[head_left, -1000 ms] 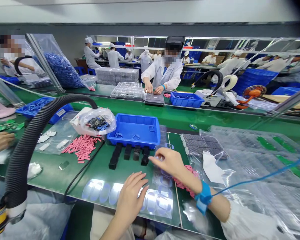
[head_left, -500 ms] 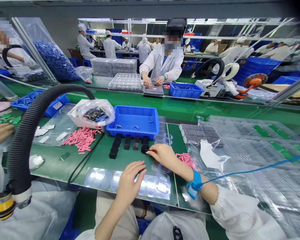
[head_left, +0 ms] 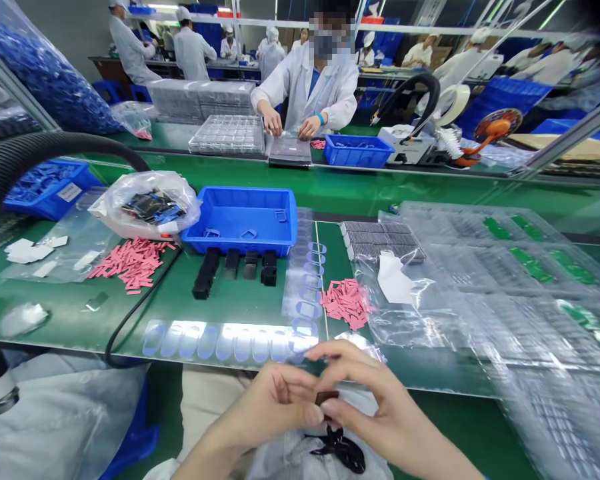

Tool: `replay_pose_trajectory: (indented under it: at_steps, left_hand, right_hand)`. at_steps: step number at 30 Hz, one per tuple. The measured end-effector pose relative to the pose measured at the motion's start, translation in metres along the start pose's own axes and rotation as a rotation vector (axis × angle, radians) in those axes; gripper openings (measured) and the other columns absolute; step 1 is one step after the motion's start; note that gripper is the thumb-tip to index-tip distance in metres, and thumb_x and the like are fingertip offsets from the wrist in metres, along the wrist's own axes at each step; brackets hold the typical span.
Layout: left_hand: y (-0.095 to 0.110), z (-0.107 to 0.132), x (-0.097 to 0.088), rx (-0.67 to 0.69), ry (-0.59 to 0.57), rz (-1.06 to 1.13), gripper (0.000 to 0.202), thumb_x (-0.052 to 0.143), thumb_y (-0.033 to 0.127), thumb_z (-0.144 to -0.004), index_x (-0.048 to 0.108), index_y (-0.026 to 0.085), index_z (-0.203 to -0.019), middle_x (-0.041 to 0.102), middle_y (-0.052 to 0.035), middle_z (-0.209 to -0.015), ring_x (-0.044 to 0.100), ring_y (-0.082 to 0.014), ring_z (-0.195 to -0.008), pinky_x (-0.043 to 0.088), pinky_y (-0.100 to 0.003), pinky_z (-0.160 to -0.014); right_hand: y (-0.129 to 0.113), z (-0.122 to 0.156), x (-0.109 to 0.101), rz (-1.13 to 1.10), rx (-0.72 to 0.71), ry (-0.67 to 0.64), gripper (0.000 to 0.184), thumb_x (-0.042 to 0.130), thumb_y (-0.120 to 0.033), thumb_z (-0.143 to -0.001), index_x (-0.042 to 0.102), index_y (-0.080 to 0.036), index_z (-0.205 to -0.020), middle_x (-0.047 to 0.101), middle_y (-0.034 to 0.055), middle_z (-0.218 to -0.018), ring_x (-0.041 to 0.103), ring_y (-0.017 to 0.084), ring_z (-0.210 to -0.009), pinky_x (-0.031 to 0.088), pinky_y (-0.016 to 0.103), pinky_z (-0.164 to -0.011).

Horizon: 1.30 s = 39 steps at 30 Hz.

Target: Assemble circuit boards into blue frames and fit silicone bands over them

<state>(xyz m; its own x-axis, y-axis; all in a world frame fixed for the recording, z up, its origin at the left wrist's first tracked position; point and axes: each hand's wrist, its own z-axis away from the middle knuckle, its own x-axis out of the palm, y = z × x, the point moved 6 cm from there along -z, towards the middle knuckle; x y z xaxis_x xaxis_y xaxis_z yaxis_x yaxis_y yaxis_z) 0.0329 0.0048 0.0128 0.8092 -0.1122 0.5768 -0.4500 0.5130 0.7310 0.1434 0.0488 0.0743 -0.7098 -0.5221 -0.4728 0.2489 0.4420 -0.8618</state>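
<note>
Close to my body, below the table's front edge, my left hand (head_left: 275, 403) and my right hand (head_left: 375, 400) meet around a small dark rectangular piece (head_left: 327, 398). Thumbs and fingertips of both hands pinch it, covering much of it, so its exact kind cannot be made out. Beyond them, short rows of similar black pieces (head_left: 207, 275) stand on the green table (head_left: 250, 307). A clear sheet with oval stickers (head_left: 225, 341) lies along the front edge, left of my hands. A pile of pink strips (head_left: 347, 303) sits just beyond my right hand.
A blue bin (head_left: 245, 220) with a few blue frames stands behind the black pieces. Left of it are a bag of parts (head_left: 153, 207) and more pink strips (head_left: 130, 262). A black hose (head_left: 55, 143) arches at left. Clear trays (head_left: 480, 287) cover the right. A co-worker (head_left: 310, 87) works opposite.
My right hand has left the black rows and come back toward my body with a dark piece. My left hand has moved down and right to join it. The view has shifted.
</note>
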Motion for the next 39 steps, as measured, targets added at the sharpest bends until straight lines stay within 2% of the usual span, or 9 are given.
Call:
replay_pose_trajectory:
  at_steps: [3, 5, 7, 11, 17, 26, 29, 35, 39]
  left_hand:
    - [-0.008, -0.003, 0.007, 0.034, 0.048, 0.156, 0.036, 0.086, 0.037, -0.050, 0.076, 0.021, -0.081, 0.077, -0.0016, -0.070, 0.071, -0.0117, -0.062, 0.053, -0.019, -0.061]
    - [-0.008, -0.003, 0.013, 0.075, 0.047, 0.199, 0.034, 0.085, 0.034, -0.052, 0.076, 0.023, -0.082, 0.078, -0.0016, -0.074, 0.072, -0.0119, -0.067, 0.053, -0.017, -0.062]
    - [-0.005, -0.003, 0.018, 0.105, 0.045, 0.203, 0.031, 0.085, 0.032, -0.054, 0.076, 0.025, -0.083, 0.078, -0.0009, -0.074, 0.072, -0.0121, -0.069, 0.054, -0.017, -0.063]
    - [-0.002, -0.003, 0.024, 0.102, 0.050, 0.191, 0.032, 0.084, 0.032, -0.055, 0.076, 0.026, -0.085, 0.078, 0.0002, -0.076, 0.072, -0.0107, -0.071, 0.054, -0.014, -0.064]
    - [0.001, -0.004, 0.027, 0.127, 0.030, 0.183, 0.030, 0.082, 0.032, -0.059, 0.076, 0.026, -0.087, 0.078, 0.0018, -0.078, 0.071, -0.0081, -0.073, 0.053, -0.011, -0.065]
    - [-0.004, -0.004, 0.022, 0.170, 0.069, 0.149, 0.029, 0.084, 0.027, -0.057, 0.076, 0.028, -0.085, 0.078, -0.0015, -0.080, 0.072, -0.0170, -0.076, 0.057, -0.026, -0.070]
    - [-0.005, -0.003, 0.021, 0.157, 0.087, 0.114, 0.030, 0.084, 0.029, -0.056, 0.077, 0.027, -0.084, 0.078, -0.0028, -0.079, 0.072, -0.0185, -0.074, 0.058, -0.028, -0.068]
    - [0.000, -0.001, 0.018, 0.161, 0.131, -0.063, 0.029, 0.083, 0.031, -0.056, 0.077, 0.026, -0.083, 0.078, -0.0038, -0.079, 0.072, -0.0188, -0.069, 0.058, -0.027, -0.064]
    - [-0.003, -0.003, 0.017, 0.138, 0.141, -0.050, 0.030, 0.085, 0.022, -0.053, 0.077, 0.025, -0.081, 0.078, -0.0021, -0.078, 0.072, -0.0161, -0.065, 0.057, -0.021, -0.062]
  right_hand:
    - [-0.008, 0.018, -0.017, 0.122, -0.110, 0.329, 0.017, 0.064, -0.013, -0.077, 0.057, -0.025, -0.088, 0.062, 0.0040, -0.091, 0.061, 0.019, -0.085, 0.051, 0.031, -0.071]
    - [-0.017, 0.025, -0.023, 0.219, -0.198, 0.415, 0.019, 0.062, -0.006, -0.077, 0.058, -0.024, -0.083, 0.059, 0.0026, -0.079, 0.058, 0.017, -0.075, 0.049, 0.032, -0.066]
    - [-0.020, 0.026, -0.025, 0.248, -0.224, 0.402, 0.023, 0.059, -0.002, -0.077, 0.060, -0.024, -0.084, 0.057, 0.0020, -0.074, 0.055, 0.017, -0.070, 0.047, 0.032, -0.062]
    - [-0.014, 0.024, -0.028, 0.174, -0.174, 0.359, 0.022, 0.059, -0.004, -0.079, 0.061, -0.025, -0.085, 0.056, 0.0013, -0.071, 0.055, 0.016, -0.069, 0.047, 0.031, -0.058]
    - [-0.006, 0.026, -0.028, 0.179, -0.145, 0.400, 0.020, 0.060, -0.005, -0.079, 0.064, -0.025, -0.083, 0.060, 0.0025, -0.077, 0.058, 0.018, -0.073, 0.048, 0.032, -0.061]
    - [-0.005, 0.030, -0.029, 0.134, -0.123, 0.433, 0.022, 0.059, -0.004, -0.079, 0.064, -0.025, -0.083, 0.060, 0.0033, -0.081, 0.058, 0.018, -0.078, 0.049, 0.033, -0.064]
    - [-0.004, 0.030, -0.028, 0.115, -0.118, 0.418, 0.022, 0.059, -0.004, -0.078, 0.064, -0.024, -0.083, 0.061, 0.0033, -0.082, 0.058, 0.018, -0.079, 0.049, 0.032, -0.065]
    - [0.000, 0.027, -0.026, 0.077, -0.121, 0.368, 0.018, 0.057, -0.005, -0.081, 0.060, -0.023, -0.080, 0.062, 0.0028, -0.079, 0.058, 0.018, -0.076, 0.049, 0.032, -0.065]
    - [0.004, 0.030, -0.021, 0.123, -0.154, 0.350, 0.018, 0.055, -0.004, -0.080, 0.058, -0.022, -0.082, 0.063, 0.0030, -0.079, 0.059, 0.018, -0.077, 0.050, 0.034, -0.066]
